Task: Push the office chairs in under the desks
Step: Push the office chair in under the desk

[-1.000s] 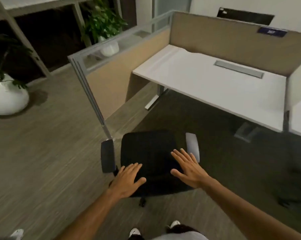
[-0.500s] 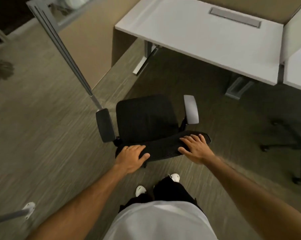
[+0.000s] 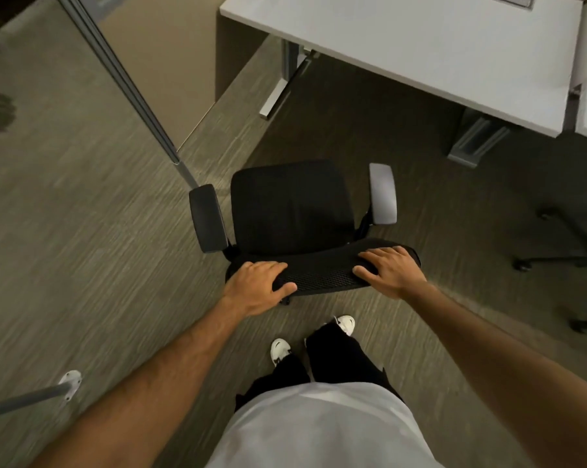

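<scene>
A black mesh office chair (image 3: 290, 204) with two armrests stands on the carpet in front of me, facing a white desk (image 3: 420, 52) at the top right. The chair sits clear of the desk's front edge, not under it. My left hand (image 3: 256, 287) grips the left end of the backrest's top edge. My right hand (image 3: 391, 270) lies over the right end of the same edge, fingers curled on it. The chair's base and wheels are hidden under the seat.
A partition panel with a metal post (image 3: 123, 79) ends just left of the chair's left armrest. A second chair's dark wheeled base (image 3: 568, 265) stands at the right. Desk legs (image 3: 285, 79) rest on the floor ahead. A metal leg (image 3: 32, 396) shows at lower left.
My hands came from hovering above the chair onto the backrest's top edge and closed on it. My view has tilted downward and moved closer to the desk.
</scene>
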Available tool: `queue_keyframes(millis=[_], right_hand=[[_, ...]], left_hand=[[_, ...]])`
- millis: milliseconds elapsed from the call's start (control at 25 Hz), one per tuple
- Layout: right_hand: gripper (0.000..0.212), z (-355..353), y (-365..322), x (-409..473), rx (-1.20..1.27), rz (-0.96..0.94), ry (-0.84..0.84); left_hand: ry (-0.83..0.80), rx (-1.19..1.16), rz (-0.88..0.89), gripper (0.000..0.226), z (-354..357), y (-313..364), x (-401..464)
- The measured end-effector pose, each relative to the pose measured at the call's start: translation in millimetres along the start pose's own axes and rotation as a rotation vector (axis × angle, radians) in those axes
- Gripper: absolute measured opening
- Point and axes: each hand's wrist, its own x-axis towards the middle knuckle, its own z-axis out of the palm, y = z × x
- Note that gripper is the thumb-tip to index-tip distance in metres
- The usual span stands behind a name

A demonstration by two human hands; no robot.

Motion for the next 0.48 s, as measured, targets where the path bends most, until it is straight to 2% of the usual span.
queue_keyframes(millis=[160,480], right_hand=[[0.083,-5,-2,10,-0.001,0.030,0.025],[0.094,-14,-1,32,-0.006,0.060,0.031]], left_hand=[[0.001,-0.002,0.023,0.089,-9,-8,9],[-0.016,0.021,0.038,0.081,-25,-26,34]])
